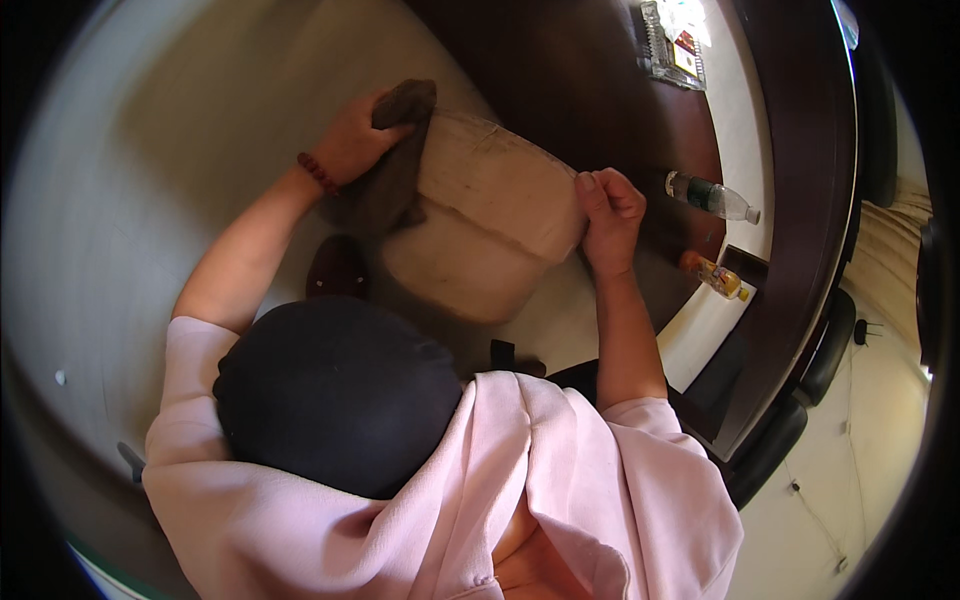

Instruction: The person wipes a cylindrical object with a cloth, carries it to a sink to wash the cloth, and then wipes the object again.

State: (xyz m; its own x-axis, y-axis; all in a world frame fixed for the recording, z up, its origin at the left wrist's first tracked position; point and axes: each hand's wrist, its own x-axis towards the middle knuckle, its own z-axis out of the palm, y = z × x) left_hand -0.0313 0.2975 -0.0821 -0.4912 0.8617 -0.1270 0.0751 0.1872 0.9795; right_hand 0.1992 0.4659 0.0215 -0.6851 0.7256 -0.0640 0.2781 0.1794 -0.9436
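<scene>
My left hand point(358, 141), with a red bead bracelet at the wrist, grips a dark brown cloth point(397, 169) that hangs down from it. The cloth lies against the left edge of a tan, box-like object point(487, 187), perhaps cardboard or a padded panel, with a seam or fold across its middle and dark scuffs near the top. My right hand point(611, 214) pinches the right upper corner of this object between thumb and fingers. What lies under the object is hidden.
A dark wooden table point(555, 67) curves along the right, with a glass tray point(671, 52), a clear plastic bottle point(712, 196) and a bottle with a yellow cap point(716, 276). Black chairs point(772, 450) stand beyond. A dark shoe point(337, 266) shows on the floor.
</scene>
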